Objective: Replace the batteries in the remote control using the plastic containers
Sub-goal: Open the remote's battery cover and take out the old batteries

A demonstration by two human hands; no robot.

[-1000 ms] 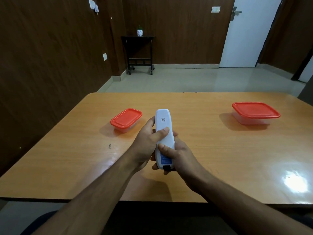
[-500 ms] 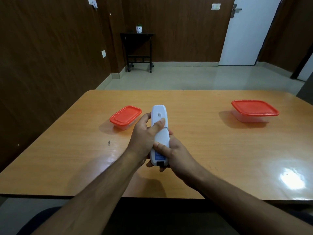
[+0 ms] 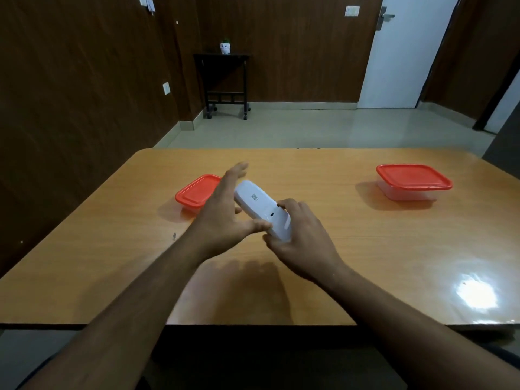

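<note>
2 hands hold the white remote control (image 3: 260, 209) above the bench (image 3: 337, 249), back side up, tilted. The right hand (image 3: 302, 237) is closed around its near end, hiding it. The left hand (image 3: 225, 215), fingers spread and blurred, seems to touch only with its thumb. 2 red-lidded containers rest closed: one (image 3: 194, 194) partly hidden behind the left hand, the other (image 3: 413, 181) far right.

We are sitting at an orange wooden table (image 3: 365, 249) with light glaring off its right side. We are facing dark wood-panelled walls (image 3: 70, 80), where a black side table (image 3: 225, 80) on castors is carrying a small white plant pot (image 3: 225, 48). A white door (image 3: 405, 52) is standing shut to its right.
</note>
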